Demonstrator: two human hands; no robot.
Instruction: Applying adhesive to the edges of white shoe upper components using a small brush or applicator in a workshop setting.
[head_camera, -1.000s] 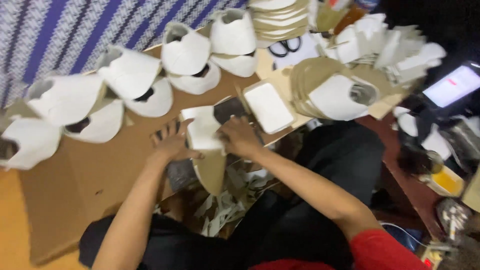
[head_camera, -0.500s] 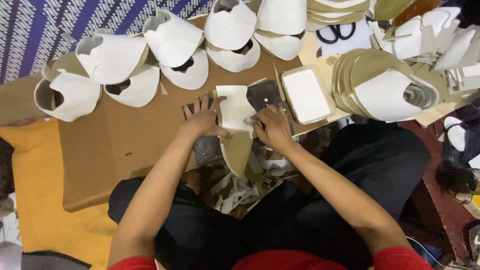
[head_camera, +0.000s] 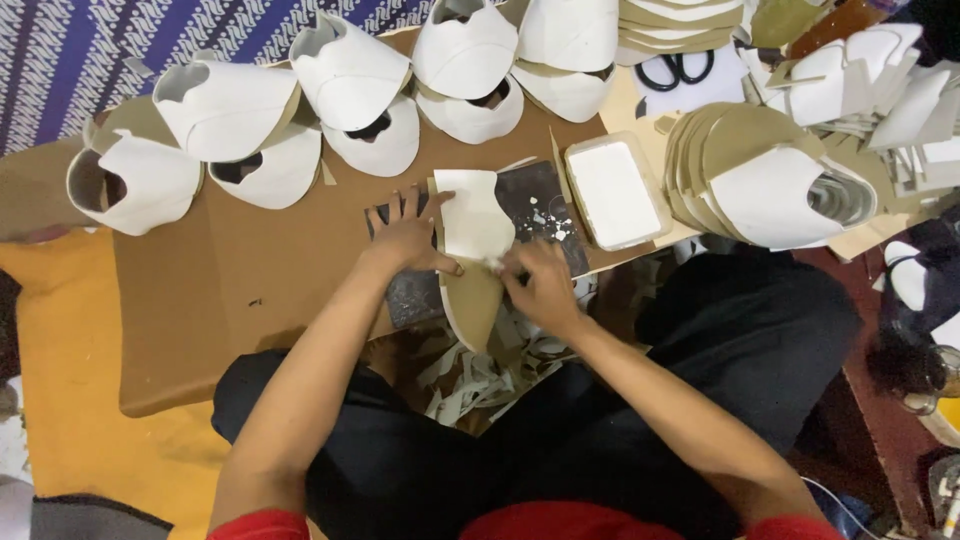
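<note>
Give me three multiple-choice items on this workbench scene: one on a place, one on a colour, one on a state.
1. Where is the white tray?
A. Right of the dark mat
B. On the orange floor
C. Under the scissors

2. What colour is the lower part of the sole piece under the hands?
A. Blue
B. Tan
C. Red

3. What is the left hand doing?
A. Lifted clear of the board
B. Gripping the scissors
C. Pressed flat, fingers spread, at the piece's left edge

Answers: 1 A, the tray sits against the mat's right side. 2 B, the piece is white above and tan below. 3 C, the palm lies down beside the piece while the right hand works its right edge.
</note>
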